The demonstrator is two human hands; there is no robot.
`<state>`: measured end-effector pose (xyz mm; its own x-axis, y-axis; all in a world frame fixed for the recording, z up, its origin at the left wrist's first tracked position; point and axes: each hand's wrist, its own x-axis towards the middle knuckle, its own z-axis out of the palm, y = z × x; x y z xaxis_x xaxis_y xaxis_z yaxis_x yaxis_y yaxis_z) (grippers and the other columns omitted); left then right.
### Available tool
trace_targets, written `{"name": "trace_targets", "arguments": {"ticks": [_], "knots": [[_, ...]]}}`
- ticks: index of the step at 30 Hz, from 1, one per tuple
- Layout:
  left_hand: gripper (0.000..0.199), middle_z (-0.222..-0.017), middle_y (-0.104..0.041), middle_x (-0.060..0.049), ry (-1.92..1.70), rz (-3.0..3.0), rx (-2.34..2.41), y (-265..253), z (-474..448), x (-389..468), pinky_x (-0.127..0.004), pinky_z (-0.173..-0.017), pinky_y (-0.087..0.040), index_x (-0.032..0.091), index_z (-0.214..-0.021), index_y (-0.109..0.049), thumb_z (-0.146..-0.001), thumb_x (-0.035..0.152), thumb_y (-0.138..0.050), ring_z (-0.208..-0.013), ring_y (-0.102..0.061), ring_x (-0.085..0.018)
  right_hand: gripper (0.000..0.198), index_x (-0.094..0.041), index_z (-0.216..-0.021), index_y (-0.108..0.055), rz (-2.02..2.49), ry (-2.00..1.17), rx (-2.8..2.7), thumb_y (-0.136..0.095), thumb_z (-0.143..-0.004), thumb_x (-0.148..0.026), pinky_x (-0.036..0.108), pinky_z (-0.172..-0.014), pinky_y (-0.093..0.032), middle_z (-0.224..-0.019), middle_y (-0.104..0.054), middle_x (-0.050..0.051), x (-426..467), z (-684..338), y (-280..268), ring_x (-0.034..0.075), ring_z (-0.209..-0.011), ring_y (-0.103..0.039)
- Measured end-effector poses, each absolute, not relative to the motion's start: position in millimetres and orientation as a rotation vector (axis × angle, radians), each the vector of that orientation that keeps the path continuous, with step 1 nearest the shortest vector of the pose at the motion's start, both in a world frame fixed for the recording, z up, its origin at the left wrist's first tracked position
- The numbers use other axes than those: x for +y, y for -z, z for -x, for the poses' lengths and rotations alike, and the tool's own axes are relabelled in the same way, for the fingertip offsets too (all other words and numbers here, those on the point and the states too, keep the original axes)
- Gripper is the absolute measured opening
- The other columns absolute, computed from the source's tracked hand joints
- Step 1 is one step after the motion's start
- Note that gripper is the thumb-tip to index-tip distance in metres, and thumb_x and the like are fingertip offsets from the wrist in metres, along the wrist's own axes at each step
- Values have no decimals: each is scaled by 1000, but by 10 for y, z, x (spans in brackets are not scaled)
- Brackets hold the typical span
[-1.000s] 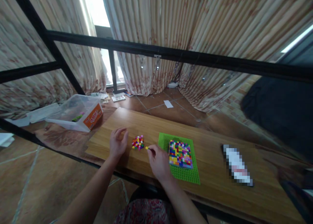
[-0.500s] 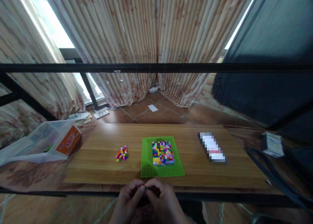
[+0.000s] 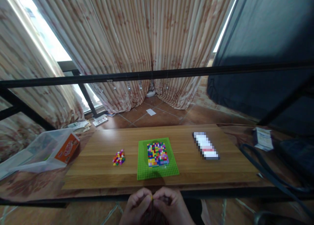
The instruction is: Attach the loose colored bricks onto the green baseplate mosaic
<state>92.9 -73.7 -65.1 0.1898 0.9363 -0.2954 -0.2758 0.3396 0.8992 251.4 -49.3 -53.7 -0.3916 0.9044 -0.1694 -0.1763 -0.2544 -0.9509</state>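
Observation:
My left hand (image 3: 139, 203) and my right hand (image 3: 169, 203) meet just off the table's near edge, both closed in a pinch. Between their fingertips shows a tiny yellow toy brick (image 3: 151, 197), mostly covered by the fingers. Beyond the hands lies a green baseplate (image 3: 143, 169). On it sits a dense block of multicoloured toy bricks (image 3: 158, 154), set near the plate's middle. A loose pile of small coloured bricks (image 3: 119, 157) rests on the wood to the left of the plate.
The wooden tabletop (image 3: 98, 172) carries a phone with a blurred screen (image 3: 206, 146) at the right. A clear plastic bin (image 3: 46, 149) with an orange box (image 3: 67, 149) stands to the left. A dark strap (image 3: 260, 167) and a small carton (image 3: 263, 139) are at the right.
The view has tilted and shifted a little, so the table items appear further left. Both hands stay together in a pinch; a yellow bit shows between the fingertips where a greenish one showed before.

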Motion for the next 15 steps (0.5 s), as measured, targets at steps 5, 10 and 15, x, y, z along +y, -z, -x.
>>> {"name": "trace_targets", "arguments": {"ticks": [5, 10, 15], "knots": [[42, -58, -47, 4, -1018, -700, 1015, 524, -1044, -763, -21, -53, -29, 16, -68, -54, -73, 53, -73, -53, -38, -7, 29, -26, -95, -77, 970, -1588, -1281, -73, -75, -46, 25, -65, -50, -79, -70, 3, -487, -2620, 588, 15, -69, -64], [37, -59, -50, 3, -1000, -620, 1063, 512, -1121, -796, -20, -51, -29, 16, -74, -60, -67, 47, -79, -52, -40, -7, 32, -23, -87, -77, 1123, -1445, -1277, -68, -77, -52, 25, -58, -48, -66, -64, 2, -374, -2827, 466, 14, -60, -60], [34, -56, -49, 5, -943, -614, 1063, 641, -1170, -875, -20, -49, -27, 17, -75, -61, -66, 44, -79, -49, -39, -7, 35, -21, -87, -75, 1298, -1273, -1174, -71, -73, -53, 30, -64, -52, -72, -70, 5, -55, -3071, 332, 18, -67, -64]]}}
